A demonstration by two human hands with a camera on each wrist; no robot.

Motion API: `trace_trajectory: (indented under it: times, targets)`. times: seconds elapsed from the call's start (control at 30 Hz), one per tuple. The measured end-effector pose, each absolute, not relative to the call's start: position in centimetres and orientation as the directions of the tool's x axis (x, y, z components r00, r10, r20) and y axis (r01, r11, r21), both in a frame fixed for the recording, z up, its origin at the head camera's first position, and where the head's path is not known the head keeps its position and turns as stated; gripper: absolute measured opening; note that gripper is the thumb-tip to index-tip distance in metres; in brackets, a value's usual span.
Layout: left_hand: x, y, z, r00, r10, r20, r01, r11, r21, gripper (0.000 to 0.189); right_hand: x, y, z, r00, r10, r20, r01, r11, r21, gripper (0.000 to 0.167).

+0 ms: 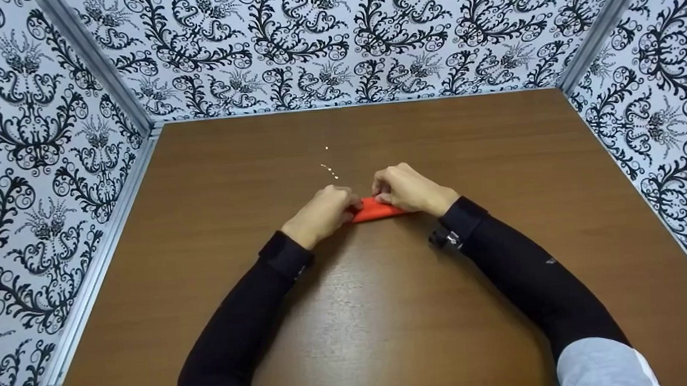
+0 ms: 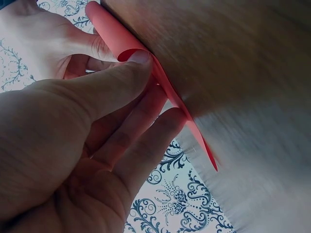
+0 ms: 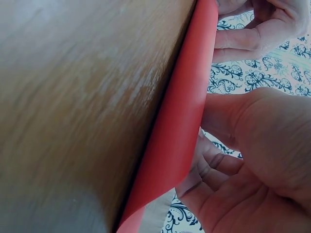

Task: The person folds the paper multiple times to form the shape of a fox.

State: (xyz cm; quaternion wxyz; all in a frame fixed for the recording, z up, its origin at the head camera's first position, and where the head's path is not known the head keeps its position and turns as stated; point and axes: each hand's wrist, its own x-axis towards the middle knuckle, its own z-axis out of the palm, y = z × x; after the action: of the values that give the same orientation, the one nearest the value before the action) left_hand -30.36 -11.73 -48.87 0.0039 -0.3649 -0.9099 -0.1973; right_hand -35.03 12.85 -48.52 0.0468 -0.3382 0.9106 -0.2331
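Observation:
A sheet of red paper (image 1: 378, 210), curled over into a loose roll, lies on the table in front of me. My left hand (image 1: 325, 212) pinches its left end; in the left wrist view the thumb tucks into the curl and the fingers press against the flat part of the red paper (image 2: 116, 35). At the other end, my right hand (image 1: 412, 187) holds the far side, thumb and fingers bent against the paper. The right wrist view shows the rounded side of the red paper (image 3: 182, 116) facing the camera, hiding some of the right fingertips.
The brown wooden table (image 1: 340, 336) extends on all sides of the paper. Several small pale specks (image 1: 330, 169) show just beyond the left hand. Patterned black-and-white walls (image 1: 334, 44) with metal corner posts enclose the back and sides.

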Motion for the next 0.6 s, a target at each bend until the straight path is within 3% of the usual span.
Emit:
trace_trajectory:
  times: [0.6]
  targets:
    - [-30.25, -11.79, -48.76, -0.731, 0.666, 0.146, 0.668, 0.658, 0.348, 0.015, -34.86, 12.98, -48.79, -0.760, -0.643, 0.091, -0.601, 0.644, -0.474, 0.012]
